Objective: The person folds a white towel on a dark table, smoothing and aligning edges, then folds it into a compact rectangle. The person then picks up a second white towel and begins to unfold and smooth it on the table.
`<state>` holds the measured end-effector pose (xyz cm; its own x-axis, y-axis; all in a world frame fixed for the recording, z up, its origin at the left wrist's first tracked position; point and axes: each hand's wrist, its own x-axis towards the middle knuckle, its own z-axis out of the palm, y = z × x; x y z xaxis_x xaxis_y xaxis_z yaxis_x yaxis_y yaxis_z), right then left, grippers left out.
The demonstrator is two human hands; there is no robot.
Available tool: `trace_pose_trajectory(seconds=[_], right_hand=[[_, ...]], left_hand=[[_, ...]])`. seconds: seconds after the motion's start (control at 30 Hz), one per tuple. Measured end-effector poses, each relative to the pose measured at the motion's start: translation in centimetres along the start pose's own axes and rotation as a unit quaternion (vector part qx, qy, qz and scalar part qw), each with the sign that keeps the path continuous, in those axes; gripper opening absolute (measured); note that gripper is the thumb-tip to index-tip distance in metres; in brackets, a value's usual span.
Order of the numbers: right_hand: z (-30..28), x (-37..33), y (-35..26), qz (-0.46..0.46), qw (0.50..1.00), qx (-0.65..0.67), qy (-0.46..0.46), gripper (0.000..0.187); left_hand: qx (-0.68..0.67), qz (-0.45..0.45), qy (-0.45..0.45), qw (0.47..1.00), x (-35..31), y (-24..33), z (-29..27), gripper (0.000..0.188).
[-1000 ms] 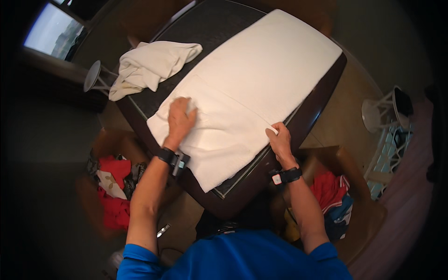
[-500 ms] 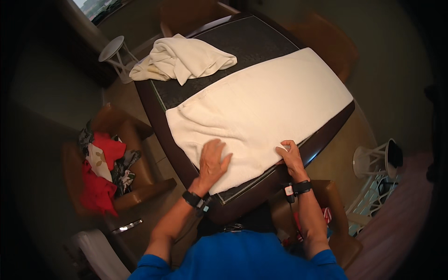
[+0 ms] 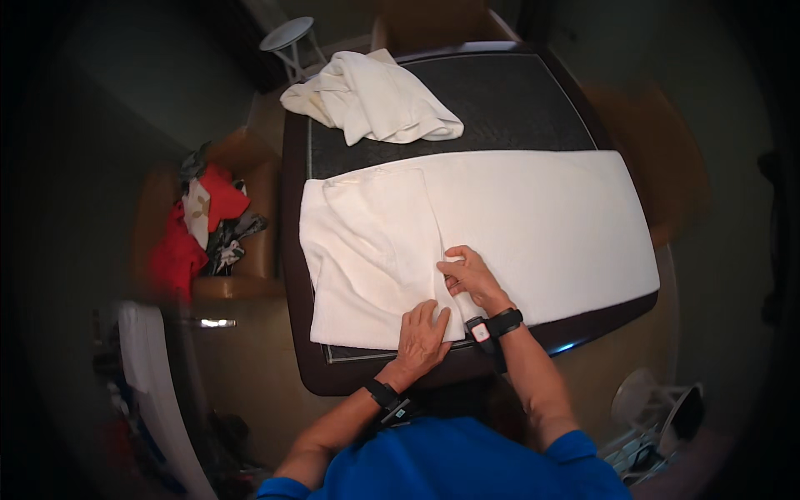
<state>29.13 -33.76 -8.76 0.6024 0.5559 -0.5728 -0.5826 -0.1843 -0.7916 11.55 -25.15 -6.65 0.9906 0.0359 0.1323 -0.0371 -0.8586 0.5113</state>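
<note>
A white towel (image 3: 550, 225) is spread across the dark table, with its left part doubled over into a wrinkled flap (image 3: 367, 242). The flap's free edge runs from the far side down to the near edge, roughly mid-towel. My right hand (image 3: 473, 279) is at that edge, thumb and fingers pinched on the cloth. Below it and to its left, my left hand (image 3: 423, 340) lies on the flap's near corner, fingers spread and palm down. A second white towel (image 3: 379, 100) sits crumpled in a heap at the far left of the table.
The table (image 3: 517, 96) has a dark inlaid top and rounded brown rim. On the left, a brown armchair (image 3: 262, 212) holds red and patterned clothes (image 3: 221, 196). Small white stools stand at far left (image 3: 287, 33) and lower right (image 3: 637, 400). More brown chairs border the far side.
The right hand has brought the near edge of the towel leftward, and a flap now covers the left part. My left hand has shifted to the near corner. The view has turned.
</note>
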Motion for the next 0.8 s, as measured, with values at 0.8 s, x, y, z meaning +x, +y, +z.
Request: trace_pose_trajectory(seconds=[0.8], right_hand=[[7.7, 6.4, -10.7, -0.275, 0.936, -0.182, -0.119, 0.022]], left_hand=[[-0.262, -0.189, 0.334, 0.886, -2.4, 0.8, -7.3, 0.009]])
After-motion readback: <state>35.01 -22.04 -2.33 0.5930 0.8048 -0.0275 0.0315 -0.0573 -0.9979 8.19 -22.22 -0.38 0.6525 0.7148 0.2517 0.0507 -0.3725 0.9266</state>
